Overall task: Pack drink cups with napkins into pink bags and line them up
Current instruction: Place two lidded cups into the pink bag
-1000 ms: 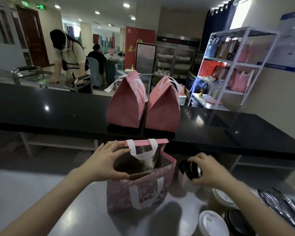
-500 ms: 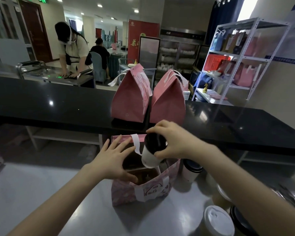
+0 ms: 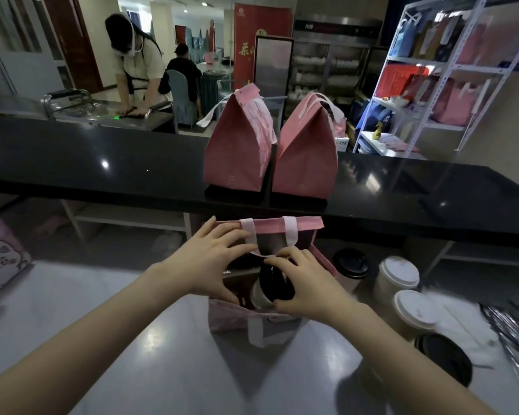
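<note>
Cup (image 3: 274, 284) clasped by my right hand (image 3: 307, 284) — lower it straight, probably upright, while my left hand (image 3: 213, 260) grips the bag (image 3: 237, 317) mouth beside it.

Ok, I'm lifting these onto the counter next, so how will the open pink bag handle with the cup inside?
The open pink fabric bag looks soft: the left hand holds its mouth open, so it probably sags. The black-lidded paper cup in the right hand stands tall in it and may tip. Best lifted by both white handles.
</note>
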